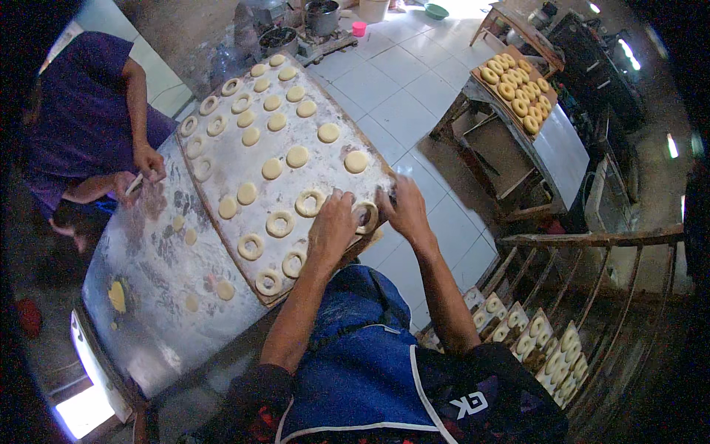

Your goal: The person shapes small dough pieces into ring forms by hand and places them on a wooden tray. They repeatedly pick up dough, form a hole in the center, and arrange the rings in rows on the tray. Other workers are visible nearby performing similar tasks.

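Between my two hands, at the near right edge of a floured wooden board (303, 85), is a dough ring (366, 214). My left hand (334, 226) has its fingers bent down at the ring's left side. From the right, my right hand (403, 211) has its fingers closed at the ring's other side; the fingertips are partly hidden. Just left of my left hand lie more dough rings, such as one dough ring (279, 224). Flat dough discs, including one dough disc (356, 161), are spread farther along the board.
Across the metal table (159, 318) a co-worker in a purple shirt (81, 111) handles a small pale piece. Fried doughnuts (518, 81) sit on a tray on a table at the back right. Trays of dough rings (532, 333) fill a wooden rack (592, 240) at my right.
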A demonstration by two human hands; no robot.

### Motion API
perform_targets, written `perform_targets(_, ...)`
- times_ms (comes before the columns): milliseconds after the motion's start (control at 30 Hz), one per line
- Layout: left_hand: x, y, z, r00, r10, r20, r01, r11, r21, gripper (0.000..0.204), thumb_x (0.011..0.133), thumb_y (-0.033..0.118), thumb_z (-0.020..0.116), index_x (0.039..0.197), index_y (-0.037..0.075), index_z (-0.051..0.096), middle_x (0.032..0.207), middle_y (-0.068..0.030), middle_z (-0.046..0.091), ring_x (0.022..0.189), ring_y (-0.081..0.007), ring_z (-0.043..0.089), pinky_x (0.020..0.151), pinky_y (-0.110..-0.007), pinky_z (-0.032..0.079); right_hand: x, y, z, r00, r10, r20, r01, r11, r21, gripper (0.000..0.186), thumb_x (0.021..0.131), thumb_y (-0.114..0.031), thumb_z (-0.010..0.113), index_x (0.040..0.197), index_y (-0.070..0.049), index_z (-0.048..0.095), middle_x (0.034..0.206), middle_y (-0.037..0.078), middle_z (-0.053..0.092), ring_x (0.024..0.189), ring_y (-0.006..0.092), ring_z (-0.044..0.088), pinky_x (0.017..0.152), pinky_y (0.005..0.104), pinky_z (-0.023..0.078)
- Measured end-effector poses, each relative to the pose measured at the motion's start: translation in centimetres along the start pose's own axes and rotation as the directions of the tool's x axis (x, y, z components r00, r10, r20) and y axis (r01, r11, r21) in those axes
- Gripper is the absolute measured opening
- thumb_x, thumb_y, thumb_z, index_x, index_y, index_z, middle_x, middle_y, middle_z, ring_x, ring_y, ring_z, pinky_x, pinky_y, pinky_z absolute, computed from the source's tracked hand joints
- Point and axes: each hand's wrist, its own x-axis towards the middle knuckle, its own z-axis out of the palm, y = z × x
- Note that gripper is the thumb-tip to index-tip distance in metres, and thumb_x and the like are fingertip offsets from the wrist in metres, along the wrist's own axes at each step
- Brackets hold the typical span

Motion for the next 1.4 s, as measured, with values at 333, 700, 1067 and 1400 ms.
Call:
perform_targets(333, -9.3, -5.7, -7.0, 0.927, -0.189, -0.323, 0.093, 0.952, -0.292, 0.027, 0.085, 0.014, 0.069, 0.109, 0.004, 0.064, 0.107, -0.0149, 0.064, 0.099, -0.0315, 0.062, 0.087, -0.039, 0.050, 10.1, 0.8, 4.5, 0.936, -0.073, 0.344, 0.195, 0.922, -0.333, 0.025, 0.074, -0.019, 0.078, 0.085, 0.000, 0.067, 0.081, 0.019, 0.067, 0.077, 0.0331, 0.065, 0.071, 0.0448, 0.052)
perform_targets(700, -33.1, -21.6, -16.6, 0.471, -0.555, -0.685, 0.500, 0.808, -0.311, 0.016, 0.089, 0.012, 0.068, 0.100, 0.002, 0.064, 0.093, -0.0089, 0.065, 0.082, -0.0194, 0.063, 0.073, -0.032, 0.052, -1.5, -22.3, 22.8, 0.597, -0.674, 0.434, 0.457, 0.731, 0.506, 0.019, 0.072, -0.013, 0.066, 0.088, -0.004, 0.069, 0.083, 0.020, 0.067, 0.079, 0.0391, 0.065, 0.074, 0.0460, 0.052)
perform_targets(1067, -25.9, -21.1, -15.7, 0.553, -0.533, -0.641, 0.243, 0.839, -0.487, 0.023, 0.089, 0.017, 0.069, 0.105, 0.000, 0.068, 0.095, -0.0145, 0.069, 0.089, -0.0247, 0.068, 0.079, -0.036, 0.053, -3.9, -28.3, 26.5, 0.663, -0.441, 0.605, 0.174, 0.877, 0.449, 0.034, 0.071, -0.016, 0.079, 0.095, -0.003, 0.059, 0.076, 0.012, 0.067, 0.071, 0.0236, 0.067, 0.065, 0.0376, 0.054)
perform_targets(1400, -23.6, -20.8, -16.2, 0.738, -0.646, -0.194, 0.058, 0.347, -0.936, 0.022, 0.091, 0.009, 0.062, 0.111, 0.002, 0.065, 0.091, -0.0082, 0.068, 0.084, -0.0182, 0.065, 0.078, -0.033, 0.053, -7.9, -29.8, 21.1, 0.721, -0.302, 0.624, -0.318, 0.656, 0.685, 0.045, 0.080, 0.004, 0.066, 0.121, -0.004, 0.049, 0.091, 0.007, 0.064, 0.078, 0.0141, 0.063, 0.067, 0.0273, 0.052)
